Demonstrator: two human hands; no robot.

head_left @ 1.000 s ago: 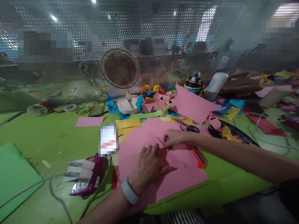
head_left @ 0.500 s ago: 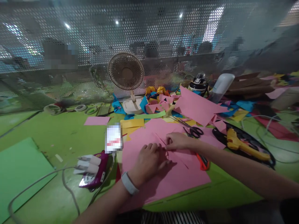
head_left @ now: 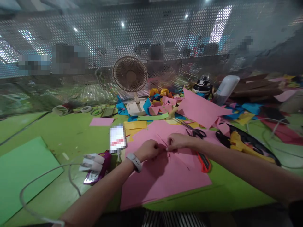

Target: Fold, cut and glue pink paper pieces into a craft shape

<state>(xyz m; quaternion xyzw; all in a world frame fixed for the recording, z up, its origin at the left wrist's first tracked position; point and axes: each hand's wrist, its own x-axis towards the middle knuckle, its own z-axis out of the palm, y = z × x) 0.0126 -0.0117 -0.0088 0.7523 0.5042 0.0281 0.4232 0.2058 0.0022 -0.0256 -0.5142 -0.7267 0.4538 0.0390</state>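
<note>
Both my hands meet over a large sheet of pink paper (head_left: 146, 189) on the green table. My left hand (head_left: 148, 149), with a pale band on its wrist, is closed in a pinch at one end of a narrow pink paper strip (head_left: 162, 147). The fingertips of my right hand (head_left: 177, 142) are pressed together on the strip's other end. The strip blends into the sheet below, so its full shape is hard to make out. Thin slivers of pink paper lie around my fingers. Beside my right forearm is an orange-red cutter (head_left: 205, 163), and behind it are black-handled scissors (head_left: 199, 133).
A phone (head_left: 117, 138) and a purple power bank (head_left: 100, 168) with cables lie left. At the back stand a fan (head_left: 130, 75) and folded paper pieces. A yellow glue gun (head_left: 246, 148) rests on a black tray (head_left: 239, 130) to the right. Green paper (head_left: 28, 173) lies far left.
My left hand has lifted from lying spread on the pink sheet and drawn into a pinch close to my right fingertips. My right hand has hardly moved. The view has shifted slightly.
</note>
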